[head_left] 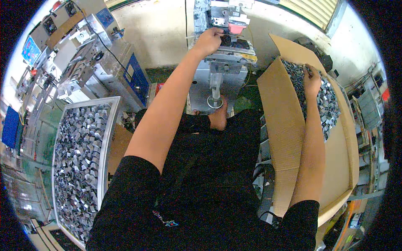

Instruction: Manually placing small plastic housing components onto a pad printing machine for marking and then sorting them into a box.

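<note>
My left hand (208,42) reaches forward to a grey upright machine (228,69), at the height of its work plate. Its fingers are pinched together beside a dark block (234,41) below a red part (237,28) of the machine; what they hold, if anything, is too small to make out. Over on the right, my right hand (312,83) is down in an open cardboard box (280,134), over a heap of small grey metal pieces (328,102). Those fingers are curled together, and I cannot make out what is between them.
To my left stands a metal-rimmed tray (109,138) filled with small bent metal pieces (81,146). Beyond it is a grey machine with a blue panel (136,79). A bare foot (218,117) rests beside a round pedal (215,101) at the machine's base.
</note>
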### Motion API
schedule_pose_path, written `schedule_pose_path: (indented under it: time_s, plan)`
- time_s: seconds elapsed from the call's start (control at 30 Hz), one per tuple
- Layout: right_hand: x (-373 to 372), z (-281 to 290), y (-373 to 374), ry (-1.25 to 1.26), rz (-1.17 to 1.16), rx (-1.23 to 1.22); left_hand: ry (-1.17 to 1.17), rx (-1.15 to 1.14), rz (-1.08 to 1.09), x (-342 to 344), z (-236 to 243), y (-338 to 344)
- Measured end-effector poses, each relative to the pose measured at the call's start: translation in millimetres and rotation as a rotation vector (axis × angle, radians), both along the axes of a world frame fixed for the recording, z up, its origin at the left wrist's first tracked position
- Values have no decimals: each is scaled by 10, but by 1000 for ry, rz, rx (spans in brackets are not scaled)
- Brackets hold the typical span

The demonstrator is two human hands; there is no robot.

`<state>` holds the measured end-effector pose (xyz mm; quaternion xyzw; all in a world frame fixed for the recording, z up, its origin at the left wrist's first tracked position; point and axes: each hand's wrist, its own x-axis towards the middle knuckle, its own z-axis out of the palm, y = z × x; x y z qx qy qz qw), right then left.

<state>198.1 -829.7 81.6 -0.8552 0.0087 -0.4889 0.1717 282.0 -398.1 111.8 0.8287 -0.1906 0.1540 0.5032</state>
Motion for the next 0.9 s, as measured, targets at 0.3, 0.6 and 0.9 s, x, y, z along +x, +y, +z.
schedule_pose_path:
  time_s: [0.3, 0.6, 0.9]
  plan:
    - [-202, 139, 260, 95, -128, -37, -189, 134, -33, -2, -9, 49]
    - [-131, 317, 444, -167, 26, -260, -125, 246, 63, 11, -9, -55]
    - [-99, 440, 1014, 69, 384, -157, -97, 141, 8, -151, 32, -108]
